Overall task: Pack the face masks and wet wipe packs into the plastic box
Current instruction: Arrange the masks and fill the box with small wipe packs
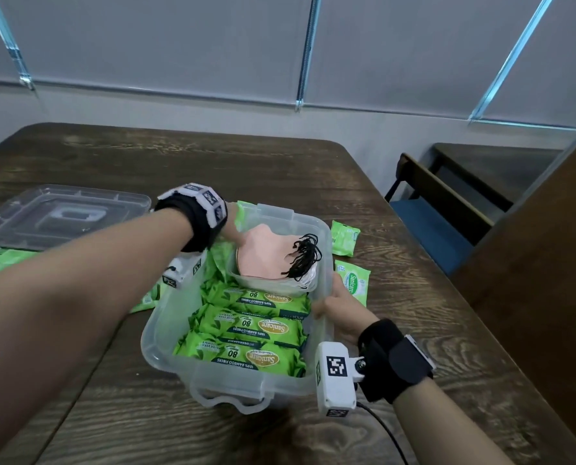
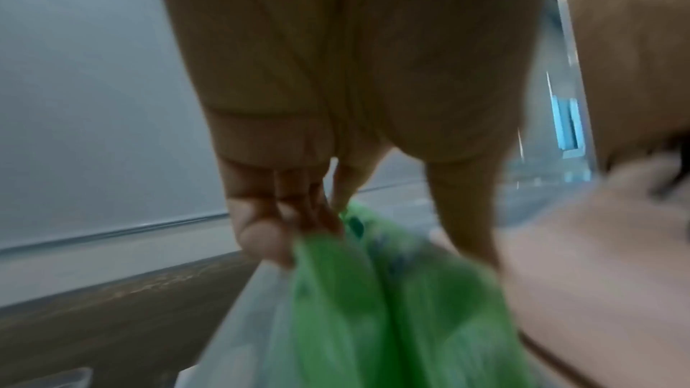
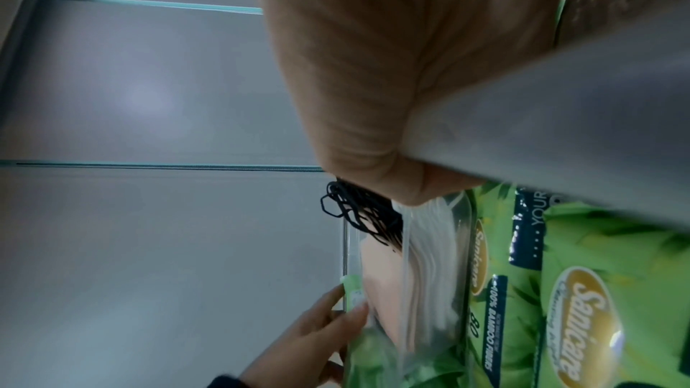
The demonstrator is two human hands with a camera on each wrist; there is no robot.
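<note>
A: What is shown on the wooden table (image 1: 397,270)?

B: A clear plastic box (image 1: 165,333) is seen near the front edge. Three large green wet wipe packs (image 1: 249,325) are laid flat inside it, one behind another. At the far end of the box, a stack of peach face masks (image 1: 263,256) with black ear loops is held in a clear bag.

A: How is the left hand (image 2: 336,105) placed?

B: It is reached over the far left corner of the box. In the left wrist view, a small green wipe pack (image 2: 373,291) is pinched between the thumb and the curled fingers (image 2: 261,235), just beside the masks. That view is blurred, so the label cannot be read.

A: And the right hand (image 1: 342,312)?

B: It is set against the right wall of the box. The thumb is seen hooked over the rim in the right wrist view; the other fingers are hidden, so how far they are curled cannot be told.

A: What else is visible?

B: Two small wipe packs (image 1: 352,280) are left on the table to the right of the box. A clear lid (image 1: 61,216) is laid at the left, with more green packs (image 1: 1,260) in front of it.
</note>
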